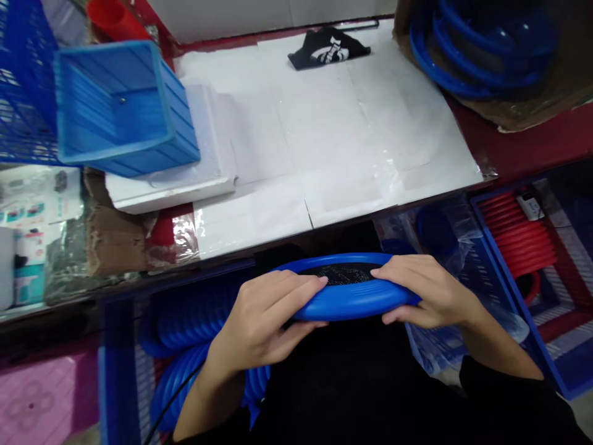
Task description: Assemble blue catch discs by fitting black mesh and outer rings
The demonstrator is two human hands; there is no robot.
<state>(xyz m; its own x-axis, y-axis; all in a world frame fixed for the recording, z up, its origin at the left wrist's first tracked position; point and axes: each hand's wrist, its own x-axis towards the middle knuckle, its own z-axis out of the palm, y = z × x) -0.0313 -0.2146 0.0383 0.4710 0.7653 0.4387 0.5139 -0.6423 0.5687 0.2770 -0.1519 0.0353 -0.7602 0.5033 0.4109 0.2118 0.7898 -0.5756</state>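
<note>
I had the left hand (264, 315) and right hand (428, 287) clamped on the blue ring (356, 300) — its glossy curve could have slipped, I judged, if either grip slackened.

We identify the ring (356, 301) by its solid blue rim and black centre (348, 274), speckled in white. At the far edge, we note a black cloth (309, 54) with white lettering on white sheeting (324, 130). At left, we list a blue bin (180, 114); at near left, a pink panel (39, 398) with a darker flower motif; at right, red coils (514, 228) inside a blue crate (528, 321).
</note>
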